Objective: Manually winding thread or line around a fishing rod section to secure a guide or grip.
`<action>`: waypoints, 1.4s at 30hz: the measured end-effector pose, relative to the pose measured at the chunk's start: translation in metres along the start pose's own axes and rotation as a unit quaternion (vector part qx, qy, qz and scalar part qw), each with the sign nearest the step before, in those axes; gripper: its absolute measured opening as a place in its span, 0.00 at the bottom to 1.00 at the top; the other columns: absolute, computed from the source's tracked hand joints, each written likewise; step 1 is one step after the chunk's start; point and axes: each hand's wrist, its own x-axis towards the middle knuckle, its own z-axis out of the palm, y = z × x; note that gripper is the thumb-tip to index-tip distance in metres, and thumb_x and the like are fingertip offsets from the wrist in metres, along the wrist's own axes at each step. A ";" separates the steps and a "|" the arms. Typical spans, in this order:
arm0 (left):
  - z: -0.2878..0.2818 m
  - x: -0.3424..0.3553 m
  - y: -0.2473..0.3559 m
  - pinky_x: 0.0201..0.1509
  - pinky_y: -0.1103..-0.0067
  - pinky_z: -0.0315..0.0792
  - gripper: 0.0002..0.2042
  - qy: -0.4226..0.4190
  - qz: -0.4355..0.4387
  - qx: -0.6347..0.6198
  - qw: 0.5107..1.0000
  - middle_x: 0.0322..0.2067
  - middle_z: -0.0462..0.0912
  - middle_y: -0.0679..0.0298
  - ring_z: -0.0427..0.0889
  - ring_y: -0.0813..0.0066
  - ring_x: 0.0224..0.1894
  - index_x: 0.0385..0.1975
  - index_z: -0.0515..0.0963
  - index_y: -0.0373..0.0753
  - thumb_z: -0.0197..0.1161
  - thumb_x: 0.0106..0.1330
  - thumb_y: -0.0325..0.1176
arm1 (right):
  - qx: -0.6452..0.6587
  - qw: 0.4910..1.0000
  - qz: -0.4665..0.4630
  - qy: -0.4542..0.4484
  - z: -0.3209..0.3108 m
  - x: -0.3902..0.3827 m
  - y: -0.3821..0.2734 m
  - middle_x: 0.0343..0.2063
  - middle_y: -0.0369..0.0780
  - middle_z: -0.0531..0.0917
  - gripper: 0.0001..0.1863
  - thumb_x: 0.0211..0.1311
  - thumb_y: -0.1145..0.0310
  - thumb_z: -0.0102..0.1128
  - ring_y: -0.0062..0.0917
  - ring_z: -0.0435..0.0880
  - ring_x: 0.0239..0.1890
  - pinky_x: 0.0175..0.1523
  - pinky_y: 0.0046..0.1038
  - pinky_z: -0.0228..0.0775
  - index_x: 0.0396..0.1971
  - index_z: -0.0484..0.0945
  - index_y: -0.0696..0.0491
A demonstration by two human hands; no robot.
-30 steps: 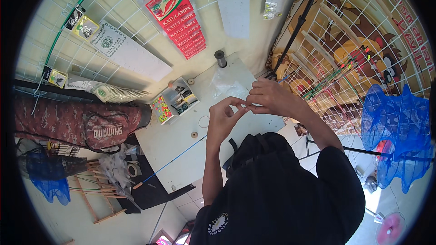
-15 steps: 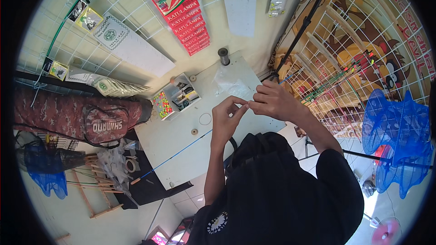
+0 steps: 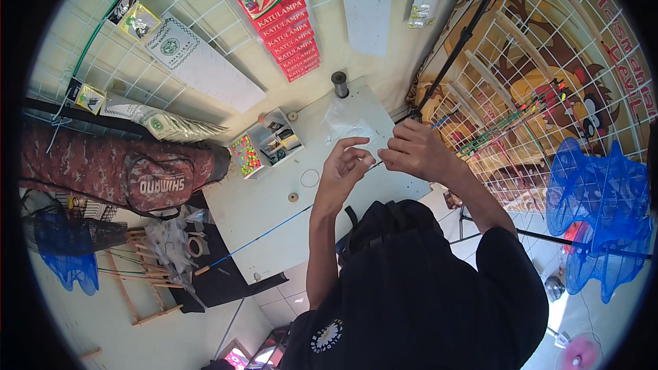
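L hand (image 3: 346,168) half-curled, grip unclear, & R hand (image 3: 417,151) apparently pinching thin blue fishing rod (image 3: 274,229), which slants near-L to far-R over table (image 3: 253,205), look mid fine fingerwork, so next move prob. needs steady R pinch.

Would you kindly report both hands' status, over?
Right hand curled at blue fishing rod, grip hidden. Left hand half-curled alongside, hold unclear. Small tan spool beside rod, not across it.

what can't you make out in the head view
Head view:
Fine detail between left hand and right hand: too small.
Part of the blue rod: hidden by left wrist.
Dark items in the sectioned box: too small to identify.
Left end of camouflage bag: cut off by the dark rim.
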 end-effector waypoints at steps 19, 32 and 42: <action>0.003 0.001 0.002 0.28 0.87 0.57 0.17 0.049 -0.032 -0.027 0.998 0.27 0.79 0.67 0.63 0.87 0.24 0.53 0.73 0.32 0.61 0.67 0.32 | -0.093 0.993 0.011 0.070 0.011 0.004 -0.015 0.20 0.31 0.74 0.07 0.47 0.69 0.66 0.21 0.73 0.27 0.32 0.25 0.62 0.27 0.79 0.53; -0.003 0.002 -0.005 0.30 0.86 0.60 0.08 0.034 -0.044 0.000 0.998 0.29 0.81 0.66 0.67 0.87 0.25 0.38 0.78 0.34 0.63 0.66 0.32 | -0.095 0.992 0.019 0.079 0.012 0.000 -0.016 0.20 0.30 0.74 0.10 0.47 0.66 0.67 0.21 0.73 0.27 0.33 0.25 0.61 0.29 0.80 0.51; 0.005 -0.005 -0.007 0.35 0.86 0.64 0.07 0.072 0.069 0.091 0.991 0.28 0.79 0.68 0.72 0.86 0.31 0.35 0.75 0.34 0.61 0.68 0.31 | 0.004 0.996 0.087 0.035 -0.032 0.012 -0.006 0.21 0.30 0.76 0.08 0.45 0.67 0.72 0.21 0.73 0.30 0.39 0.27 0.65 0.27 0.83 0.49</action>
